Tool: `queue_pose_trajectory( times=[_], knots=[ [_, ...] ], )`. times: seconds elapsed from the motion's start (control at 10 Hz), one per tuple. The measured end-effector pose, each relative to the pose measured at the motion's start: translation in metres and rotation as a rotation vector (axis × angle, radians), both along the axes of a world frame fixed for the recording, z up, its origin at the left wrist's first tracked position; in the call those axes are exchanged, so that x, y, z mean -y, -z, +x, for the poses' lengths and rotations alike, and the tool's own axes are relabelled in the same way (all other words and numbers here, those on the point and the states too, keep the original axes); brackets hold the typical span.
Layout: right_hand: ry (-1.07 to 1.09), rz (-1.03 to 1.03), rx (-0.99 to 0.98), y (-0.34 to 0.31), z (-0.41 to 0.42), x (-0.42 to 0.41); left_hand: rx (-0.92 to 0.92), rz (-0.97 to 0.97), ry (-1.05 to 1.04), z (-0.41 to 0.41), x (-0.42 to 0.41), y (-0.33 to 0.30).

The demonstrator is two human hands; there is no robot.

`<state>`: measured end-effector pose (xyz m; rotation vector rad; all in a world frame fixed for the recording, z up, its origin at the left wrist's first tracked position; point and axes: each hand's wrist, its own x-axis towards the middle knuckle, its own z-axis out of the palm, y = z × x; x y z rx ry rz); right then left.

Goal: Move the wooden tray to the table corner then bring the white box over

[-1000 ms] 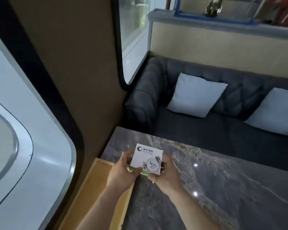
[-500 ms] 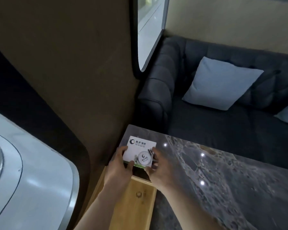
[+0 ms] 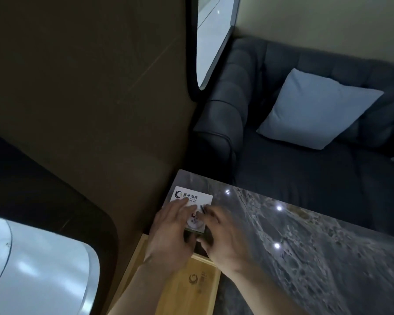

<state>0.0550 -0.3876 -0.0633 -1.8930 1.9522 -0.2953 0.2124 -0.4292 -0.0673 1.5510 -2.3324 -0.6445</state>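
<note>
The white box (image 3: 192,197), flat with a printed logo, lies at the far left corner of the dark marble table (image 3: 309,258). My left hand (image 3: 171,231) lies over its top with the fingers spread and the thumb at its near edge. My right hand (image 3: 223,237) grips its right and near edge. Both hands look blurred. The wooden tray (image 3: 191,289), light with a round logo mark, sits along the table's left edge just nearer to me than the box; my forearms cover part of it.
A brown wall (image 3: 89,110) runs right beside the table's left edge. Beyond the far edge stands a dark grey sofa (image 3: 293,173) with a pale blue pillow (image 3: 316,110). A rounded window (image 3: 212,37) sits above the sofa arm.
The box has gone from held up above the tray to low at the table's far left corner. My left fingers now lie across its top. The view has tilted down.
</note>
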Motion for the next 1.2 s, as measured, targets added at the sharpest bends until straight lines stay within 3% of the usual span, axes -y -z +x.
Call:
queue_pose_trajectory(
  times=[0.8,1.2],
  knots=[
    [0.041,-0.054,-0.016,-0.003,0.005,0.044,0.182,-0.098,0.018,-0.019,0.068,0.005],
    [-0.01,0.127,-0.074,-0.029,0.012,0.037,0.251,-0.106,0.017,-0.017,0.056,-0.012]
  ],
)
